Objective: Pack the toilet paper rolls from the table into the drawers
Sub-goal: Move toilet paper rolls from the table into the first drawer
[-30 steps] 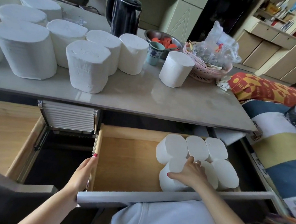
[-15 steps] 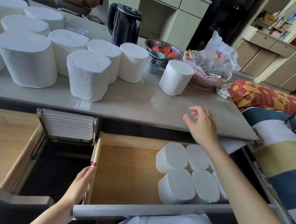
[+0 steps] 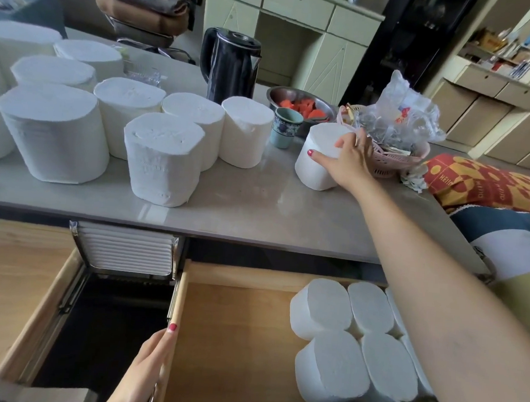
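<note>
Several white toilet paper rolls stand on the grey table (image 3: 256,212), the nearest one (image 3: 161,159) at centre left. My right hand (image 3: 349,162) wraps around a lone roll (image 3: 316,160) at the right, which still stands on the table. Below, the open right drawer (image 3: 235,340) holds several rolls (image 3: 345,341) laid in two rows at its right side. My left hand (image 3: 142,374) grips that drawer's left wall. The open left drawer (image 3: 4,283) shows only bare wood.
A black kettle (image 3: 230,66), a metal bowl of red pieces (image 3: 298,102), a small cup (image 3: 284,127) and a pink basket with plastic bags (image 3: 396,147) crowd the table's back right. A patterned cushion (image 3: 490,185) lies to the right.
My right hand left the rolls in the drawer, rose over the table edge and closed around the lone roll by the basket. My left hand stayed on the drawer wall.
</note>
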